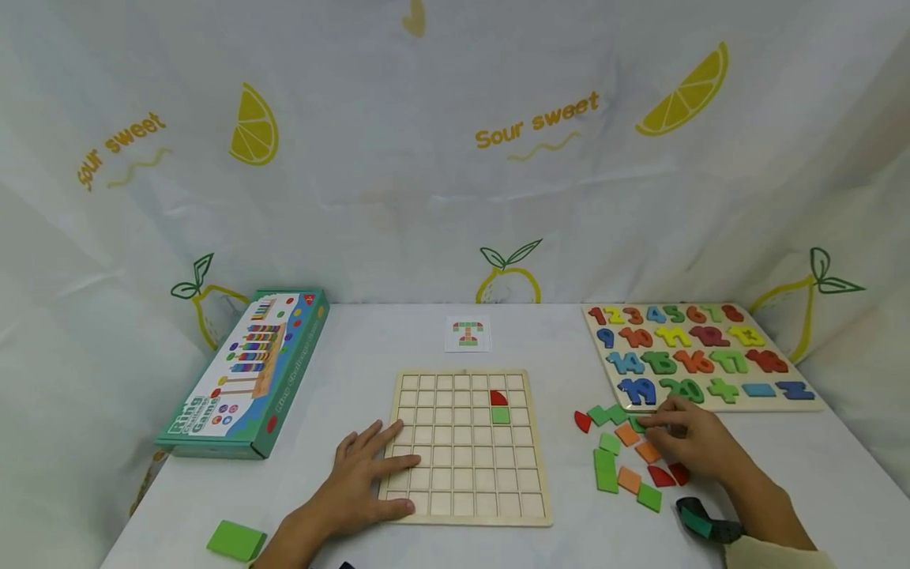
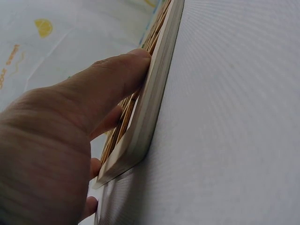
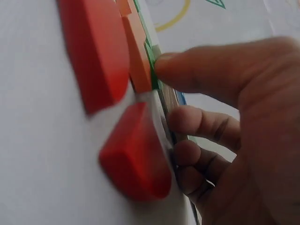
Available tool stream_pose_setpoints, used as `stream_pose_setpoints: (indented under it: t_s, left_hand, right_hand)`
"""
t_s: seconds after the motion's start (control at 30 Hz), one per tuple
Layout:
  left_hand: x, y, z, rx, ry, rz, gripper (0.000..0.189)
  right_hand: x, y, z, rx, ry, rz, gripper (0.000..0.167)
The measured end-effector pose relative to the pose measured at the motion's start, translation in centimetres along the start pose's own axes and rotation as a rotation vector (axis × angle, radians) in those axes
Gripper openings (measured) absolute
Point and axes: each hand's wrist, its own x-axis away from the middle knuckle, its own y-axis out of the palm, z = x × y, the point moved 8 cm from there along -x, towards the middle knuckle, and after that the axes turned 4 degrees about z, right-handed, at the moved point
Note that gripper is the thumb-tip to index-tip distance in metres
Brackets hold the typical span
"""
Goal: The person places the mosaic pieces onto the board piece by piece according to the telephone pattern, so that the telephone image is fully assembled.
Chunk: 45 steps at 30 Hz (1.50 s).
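Note:
My left hand (image 1: pixel 362 474) rests with spread fingers on the left side of a wooden grid board (image 1: pixel 464 521). In the left wrist view, its thumb (image 2: pixel 126 65) lies on the board's rim. The board bears a red quarter-circle tile (image 1: pixel 498 398) directly above a green square tile (image 1: pixel 501 415). My right hand (image 1: pixel 686 438) is over the loose tiles at the right, its fingertips at a dark green tile (image 1: pixel 636 424). The right wrist view shows the thumb (image 3: pixel 176 70) against that tile's edge, with the other fingers curled below. Two red tiles (image 3: pixel 136 154) lie close by.
Loose green, orange (image 1: pixel 629 479) and red tiles lie right of the board. A pattern card (image 1: pixel 468 334) lies behind it. A number puzzle (image 1: pixel 704 356) stands back right, a ring game box (image 1: pixel 245 375) at left. A green block (image 1: pixel 237 540) lies front left.

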Motion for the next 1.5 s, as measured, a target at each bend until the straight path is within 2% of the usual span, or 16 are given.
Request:
stream_pose_setpoints:
  t_s: [0.1, 0.33, 0.5, 0.6, 0.73, 0.9, 1.17, 1.33, 1.5]
  left_hand:
    - [0.0, 0.0, 0.0, 0.012, -0.006, -0.001, 0.060]
    - [0.0, 0.1, 0.0, 0.010, 0.000, 0.006, 0.059]
    - [-0.1, 0.0, 0.1, 0.013, 0.010, 0.010, 0.058]
    - [0.0, 0.0, 0.0, 0.019, 0.013, 0.007, 0.059]
    - [-0.1, 0.0, -0.1, 0.024, 0.014, 0.003, 0.059]
    - [-0.1, 0.2, -0.2, 0.011, 0.008, -0.001, 0.059]
    - [0.3, 0.3, -0.1, 0.027, -0.008, -0.019, 0.059]
    - [0.3, 0.1, 0.0, 0.019, 0.003, -0.008, 0.058]
    - [0.2, 0.1, 0.0, 0.023, 0.016, 0.003, 0.058]
  right_hand:
    - [0.1, -0.2, -0.1, 0.008, -0.021, -0.001, 0.014]
    - [0.1, 0.3, 0.4, 0.020, 0.033, -0.078, 0.034]
    - [-0.1, 0.6, 0.2, 0.021, 0.025, -0.128, 0.033]
    - [0.0, 0.4, 0.0, 0.036, 0.004, -0.121, 0.030]
    - [0.2, -0.8, -0.9, 0.033, -0.031, -0.053, 0.027]
    - [0.6, -3.2, -3.7, 0.033, -0.127, 0.084, 0.027]
    - [1.0, -5.1, -10.1, -0.007, -0.283, 0.191, 0.034]
    - [0.5, -4.8, -14.1, -0.039, -0.391, 0.229, 0.032]
    - [-0.6, -3.5, -16.9, -0.108, -0.456, 0.226, 0.030]
